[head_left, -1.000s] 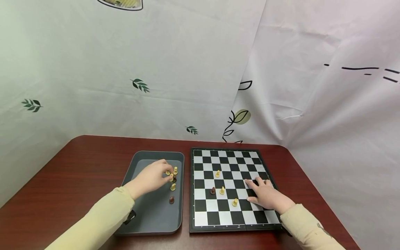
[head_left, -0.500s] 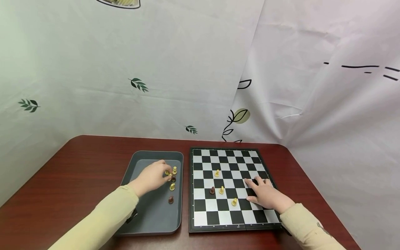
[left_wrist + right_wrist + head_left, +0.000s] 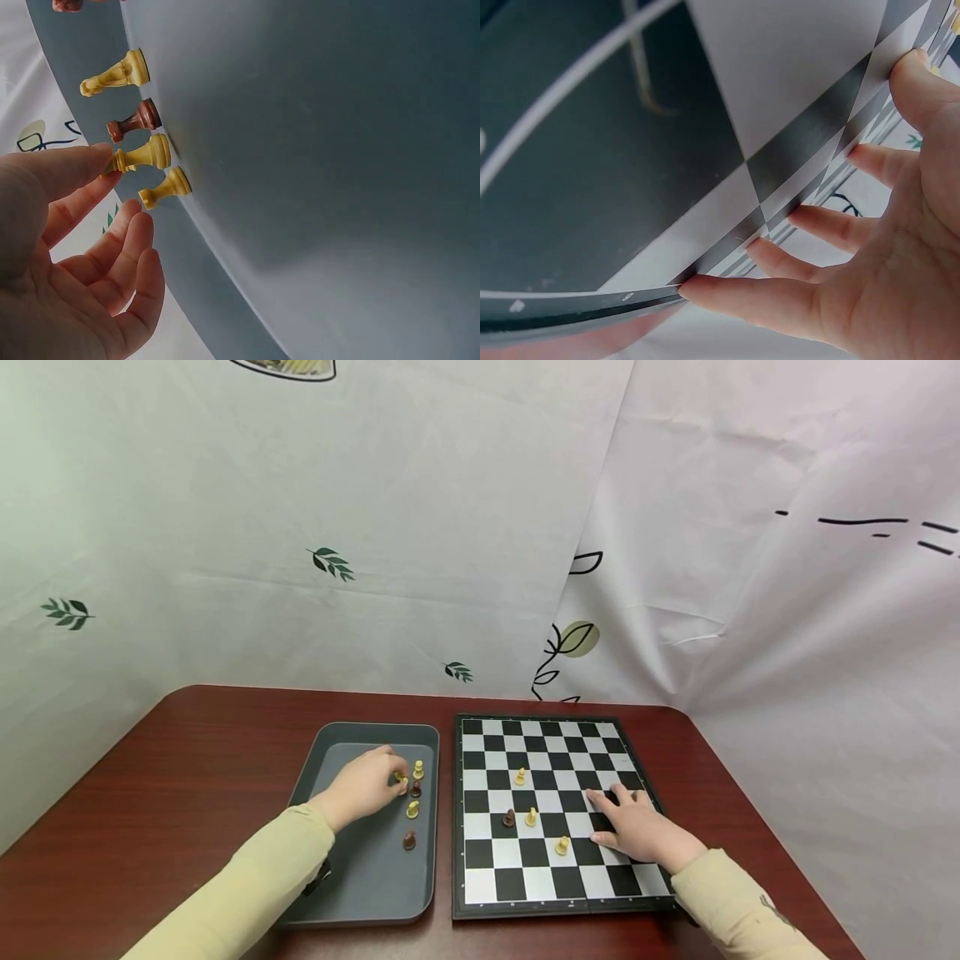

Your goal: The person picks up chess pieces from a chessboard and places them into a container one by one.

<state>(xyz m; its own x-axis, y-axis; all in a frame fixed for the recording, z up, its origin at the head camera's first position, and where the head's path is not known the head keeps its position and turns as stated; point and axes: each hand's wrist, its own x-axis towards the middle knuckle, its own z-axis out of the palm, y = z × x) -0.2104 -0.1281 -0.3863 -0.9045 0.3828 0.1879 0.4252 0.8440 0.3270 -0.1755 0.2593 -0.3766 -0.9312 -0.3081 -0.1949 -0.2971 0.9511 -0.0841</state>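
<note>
My left hand is over the grey tray, pinching a yellow chess piece by its top between thumb and finger; its head is hidden by them. Close on either side stand a yellow rook and a dark brown rook. A yellow knight, a brown piece and another yellow piece are nearby in the tray. My right hand rests with spread fingers on the right side of the chessboard, its fingertips on the squares.
On the board stand a brown piece and several yellow pieces, one beside it. Board and tray lie side by side on a dark red wooden table. A white printed cloth hangs behind it.
The left hand has shifted the yellow piece slightly left, away from the brown rook, which now shows more fully. The right hand stays in place on the board.
</note>
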